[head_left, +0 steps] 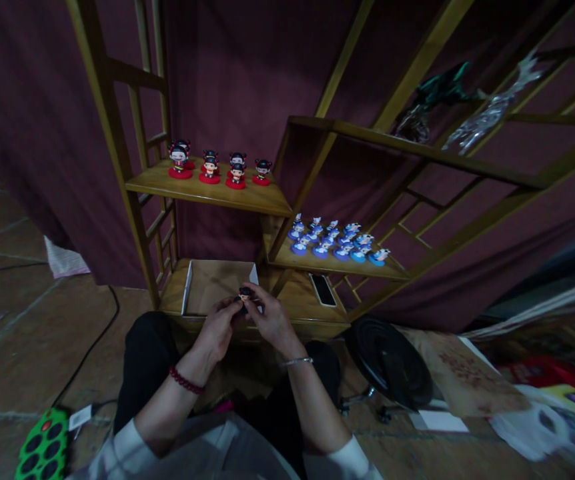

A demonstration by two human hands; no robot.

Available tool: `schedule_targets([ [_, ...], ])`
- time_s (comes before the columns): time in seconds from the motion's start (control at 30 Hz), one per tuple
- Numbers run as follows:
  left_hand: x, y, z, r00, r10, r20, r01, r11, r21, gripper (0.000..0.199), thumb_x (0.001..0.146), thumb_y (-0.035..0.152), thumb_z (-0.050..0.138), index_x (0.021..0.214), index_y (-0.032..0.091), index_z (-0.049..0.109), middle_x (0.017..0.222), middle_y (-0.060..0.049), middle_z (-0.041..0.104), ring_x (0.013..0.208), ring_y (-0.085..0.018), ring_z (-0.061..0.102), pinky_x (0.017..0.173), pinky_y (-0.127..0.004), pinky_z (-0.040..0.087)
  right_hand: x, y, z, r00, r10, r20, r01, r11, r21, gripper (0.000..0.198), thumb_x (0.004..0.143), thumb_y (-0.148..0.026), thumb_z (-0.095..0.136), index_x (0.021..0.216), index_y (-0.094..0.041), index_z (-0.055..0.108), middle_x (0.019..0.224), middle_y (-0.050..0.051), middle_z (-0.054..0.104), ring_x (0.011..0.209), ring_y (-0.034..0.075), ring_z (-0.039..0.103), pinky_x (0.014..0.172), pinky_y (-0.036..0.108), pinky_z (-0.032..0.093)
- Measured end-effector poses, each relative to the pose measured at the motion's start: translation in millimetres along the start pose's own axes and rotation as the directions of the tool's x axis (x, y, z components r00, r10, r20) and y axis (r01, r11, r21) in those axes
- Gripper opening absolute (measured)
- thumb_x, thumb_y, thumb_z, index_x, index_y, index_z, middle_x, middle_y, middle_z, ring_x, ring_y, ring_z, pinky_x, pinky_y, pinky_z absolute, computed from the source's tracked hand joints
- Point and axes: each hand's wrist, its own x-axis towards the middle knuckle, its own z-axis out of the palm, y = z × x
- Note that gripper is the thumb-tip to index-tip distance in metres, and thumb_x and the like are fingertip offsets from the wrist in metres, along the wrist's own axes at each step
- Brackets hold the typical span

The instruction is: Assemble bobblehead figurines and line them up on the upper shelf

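Note:
A small black-haired figurine (244, 293) is held upright between the fingertips of both hands. My left hand (220, 325) pinches it from the left, and my right hand (267, 317) grips it from the right; its base is hidden by the fingers. Just behind my hands, an open shallow box (217, 272) rests on the low wooden shelf. Higher up, several similar figurines on red bases (210, 168) stand on the left shelf. To the right, rows of white and blue figurines (323, 245) stand on another shelf.
A phone (322, 290) lies on the low shelf at the right. Slanted wooden posts (102, 107) frame the shelves. A black round stool (390, 360) stands to my right, near plastic bags (532, 420). On the floor at left are a green power strip (45, 447) and its cable.

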Motion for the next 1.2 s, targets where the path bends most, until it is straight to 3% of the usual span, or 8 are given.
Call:
schedule_targets([
  [0.37, 12.6, -15.2, -2.9, 0.999, -0.052, -0.007, 0.052, 0.998, 0.018, 0.017, 0.054, 0.016, 0.073, 0.068, 0.011, 0.066, 0.072, -0.003, 0.065, 0.070, -0.013, 0.058, 0.062, -0.025, 0.048, -3.7, 13.8, -1.8, 0.998, 0.034, -0.054, -0.034, 0.999, -0.002, 0.036, 0.082, -0.026, 0.048, 0.117, -0.023, 0.051, 0.104, 0.006, 0.062, 0.076, 0.012, 0.063, 0.062, 0.024, 0.055],
  [0.5, 12.6, -16.5, -4.6, 0.999, -0.052, -0.012, 0.053, 0.998, 0.028, 0.017, 0.054, 0.016, 0.073, 0.068, 0.011, 0.066, 0.074, -0.003, 0.065, 0.072, -0.014, 0.058, 0.063, -0.026, 0.049, -4.4, 17.4, 0.2, 0.998, 0.007, -0.070, -0.010, 0.999, -0.040, 0.035, 0.081, -0.023, 0.049, 0.116, -0.023, 0.052, 0.104, 0.005, 0.063, 0.080, 0.013, 0.063, 0.072, 0.026, 0.054],
  [0.83, 12.1, -11.6, -5.1, 0.998, -0.039, -0.052, 0.041, 0.999, 0.031, 0.015, 0.053, 0.016, 0.072, 0.065, 0.011, 0.065, 0.070, -0.002, 0.063, 0.069, -0.013, 0.057, 0.061, -0.025, 0.049, -0.9, 17.0, 4.2, 1.000, 0.016, -0.022, -0.016, 1.000, -0.002, 0.035, 0.082, -0.025, 0.047, 0.117, -0.024, 0.051, 0.104, 0.005, 0.062, 0.078, 0.013, 0.063, 0.062, 0.024, 0.055],
  [1.2, 12.9, -12.8, -6.4, 0.996, -0.061, -0.058, 0.064, 0.997, 0.046, 0.013, 0.053, 0.013, 0.070, 0.065, 0.012, 0.066, 0.069, -0.003, 0.065, 0.066, -0.012, 0.057, 0.060, -0.024, 0.047, -4.4, 20.7, 6.4, 0.999, -0.013, -0.049, 0.007, 0.993, -0.117, 0.035, 0.082, -0.023, 0.048, 0.118, -0.024, 0.051, 0.104, 0.003, 0.063, 0.085, 0.014, 0.061, 0.077, 0.029, 0.053],
])
